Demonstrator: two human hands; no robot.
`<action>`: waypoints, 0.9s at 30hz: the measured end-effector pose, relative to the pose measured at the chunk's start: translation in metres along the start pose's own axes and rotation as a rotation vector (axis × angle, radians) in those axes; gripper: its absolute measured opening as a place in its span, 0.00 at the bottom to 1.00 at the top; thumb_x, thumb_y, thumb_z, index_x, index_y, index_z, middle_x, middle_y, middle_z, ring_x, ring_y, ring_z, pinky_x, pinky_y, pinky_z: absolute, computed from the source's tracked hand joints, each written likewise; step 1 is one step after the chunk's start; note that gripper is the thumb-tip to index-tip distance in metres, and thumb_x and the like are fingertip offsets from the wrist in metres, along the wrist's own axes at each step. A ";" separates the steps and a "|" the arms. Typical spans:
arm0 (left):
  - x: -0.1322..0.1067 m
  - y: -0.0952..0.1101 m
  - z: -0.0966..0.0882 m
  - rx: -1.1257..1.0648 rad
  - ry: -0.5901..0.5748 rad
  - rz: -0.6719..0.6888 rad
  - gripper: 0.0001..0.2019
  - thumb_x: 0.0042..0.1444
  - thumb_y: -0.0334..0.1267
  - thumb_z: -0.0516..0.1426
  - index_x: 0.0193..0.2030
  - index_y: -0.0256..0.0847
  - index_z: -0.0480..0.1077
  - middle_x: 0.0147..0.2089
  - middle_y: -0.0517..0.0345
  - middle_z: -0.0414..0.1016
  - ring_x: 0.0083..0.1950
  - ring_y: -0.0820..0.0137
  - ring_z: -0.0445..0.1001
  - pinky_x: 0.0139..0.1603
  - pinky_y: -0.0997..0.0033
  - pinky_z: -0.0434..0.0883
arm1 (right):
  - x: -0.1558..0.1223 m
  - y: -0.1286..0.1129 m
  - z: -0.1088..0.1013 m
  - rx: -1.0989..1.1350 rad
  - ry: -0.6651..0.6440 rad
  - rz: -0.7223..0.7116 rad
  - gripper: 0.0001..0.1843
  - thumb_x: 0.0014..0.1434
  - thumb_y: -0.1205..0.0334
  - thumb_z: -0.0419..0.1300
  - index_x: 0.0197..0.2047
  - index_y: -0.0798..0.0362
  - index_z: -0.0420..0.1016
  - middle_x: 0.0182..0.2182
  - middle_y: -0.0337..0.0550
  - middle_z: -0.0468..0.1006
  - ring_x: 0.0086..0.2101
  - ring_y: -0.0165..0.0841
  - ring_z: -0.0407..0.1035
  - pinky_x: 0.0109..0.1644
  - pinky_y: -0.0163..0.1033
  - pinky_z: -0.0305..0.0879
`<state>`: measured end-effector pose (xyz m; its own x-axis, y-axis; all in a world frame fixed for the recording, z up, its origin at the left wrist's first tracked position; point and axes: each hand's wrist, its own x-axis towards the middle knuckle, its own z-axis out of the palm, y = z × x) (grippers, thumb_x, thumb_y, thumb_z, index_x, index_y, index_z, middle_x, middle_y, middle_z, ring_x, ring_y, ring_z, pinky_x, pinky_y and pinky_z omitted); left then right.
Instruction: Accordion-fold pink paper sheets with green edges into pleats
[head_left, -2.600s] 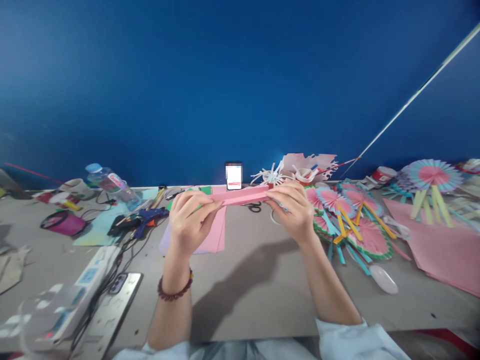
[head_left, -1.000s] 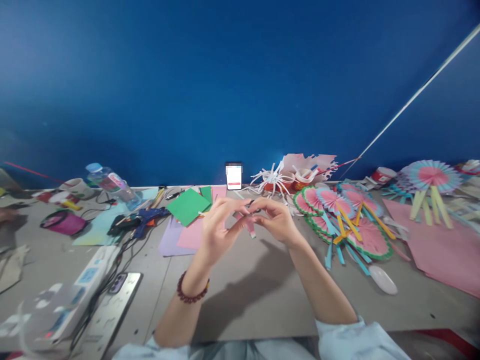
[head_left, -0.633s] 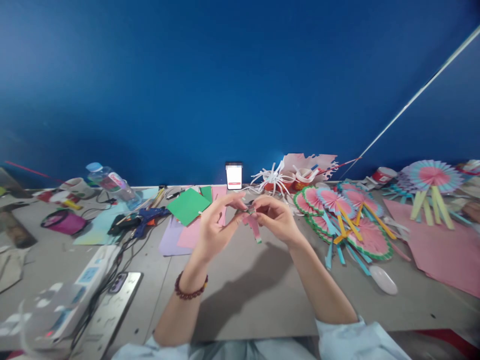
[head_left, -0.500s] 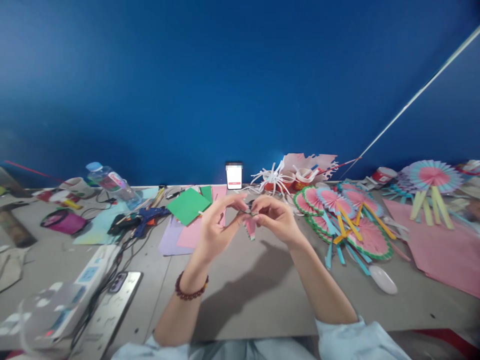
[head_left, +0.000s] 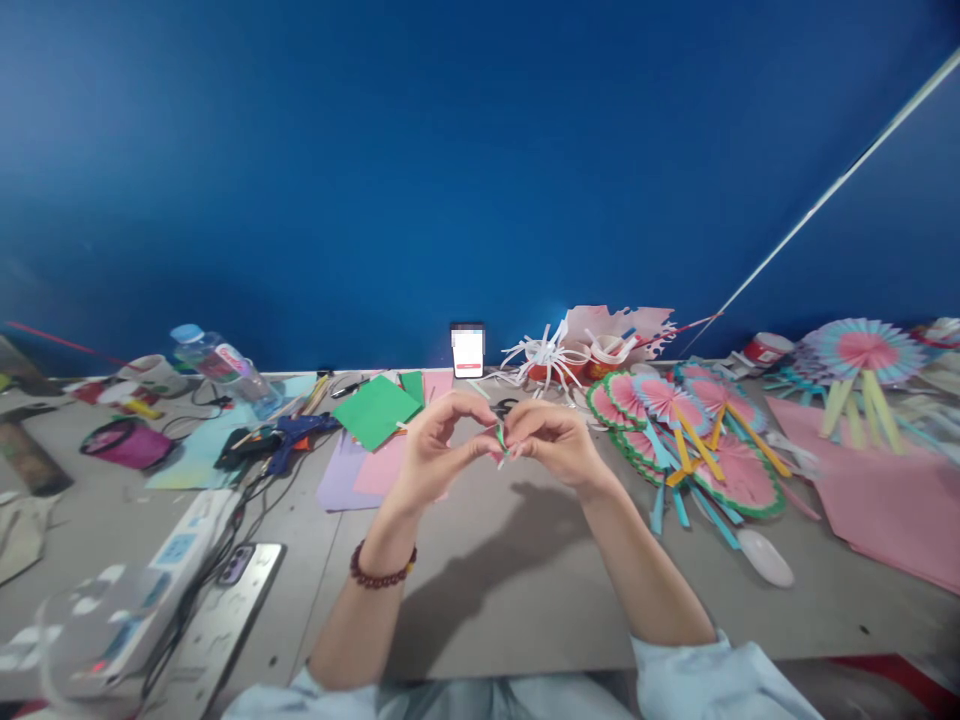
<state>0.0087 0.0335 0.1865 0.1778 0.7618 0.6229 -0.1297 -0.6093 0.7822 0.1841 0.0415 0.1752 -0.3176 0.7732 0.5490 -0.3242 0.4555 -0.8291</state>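
Between the fingertips of both hands is a small folded piece of pink and green paper (head_left: 502, 437), held above the middle of the table. My left hand (head_left: 442, 440) pinches it from the left, with a dark bead bracelet on the wrist. From the other side my right hand (head_left: 553, 440) pinches it too. The fingers hide much of the paper. Just behind the hands lie dark-handled scissors (head_left: 505, 407), partly covered. Left of them are green paper sheets (head_left: 377, 413) on pink and purple sheets.
Pleated paper fans (head_left: 739, 475) and a white plastic spoon (head_left: 765, 558) lie to the right. A lit phone (head_left: 469, 352) leans on the blue wall. At left are a blue glue gun (head_left: 289, 440), a bottle (head_left: 225, 365), a power strip (head_left: 169, 580) with cables and another phone (head_left: 232, 620).
The folded paper has turned in my fingers: its pink length hung down before, and now a narrow green edge shows. Both hands keep nearly the same place, fingertips slightly shifted.
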 end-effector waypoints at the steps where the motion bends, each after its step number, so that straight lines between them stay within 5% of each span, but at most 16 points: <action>1: 0.000 -0.001 -0.001 -0.031 -0.028 -0.010 0.10 0.48 0.38 0.67 0.35 0.39 0.73 0.34 0.54 0.74 0.39 0.69 0.73 0.41 0.70 0.72 | 0.000 0.000 0.000 0.018 -0.002 0.002 0.05 0.50 0.59 0.70 0.28 0.50 0.81 0.28 0.40 0.77 0.25 0.28 0.71 0.27 0.33 0.70; 21: -0.001 0.002 -0.003 -0.175 -0.281 -0.179 0.12 0.46 0.34 0.68 0.32 0.39 0.69 0.34 0.59 0.68 0.34 0.73 0.70 0.32 0.75 0.70 | -0.006 -0.003 0.004 0.106 -0.082 0.233 0.12 0.45 0.57 0.73 0.26 0.52 0.75 0.22 0.38 0.76 0.25 0.31 0.73 0.27 0.36 0.71; 27: 0.000 0.006 -0.003 -0.022 -0.295 -0.248 0.18 0.44 0.39 0.69 0.35 0.40 0.64 0.33 0.62 0.66 0.33 0.75 0.67 0.33 0.75 0.68 | -0.008 -0.005 0.006 0.081 -0.139 0.266 0.10 0.47 0.60 0.72 0.32 0.52 0.76 0.24 0.37 0.77 0.25 0.29 0.73 0.29 0.34 0.71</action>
<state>0.0044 0.0301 0.1913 0.4786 0.7879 0.3875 -0.0675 -0.4070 0.9109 0.1826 0.0306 0.1757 -0.5179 0.7900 0.3280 -0.2813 0.2048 -0.9375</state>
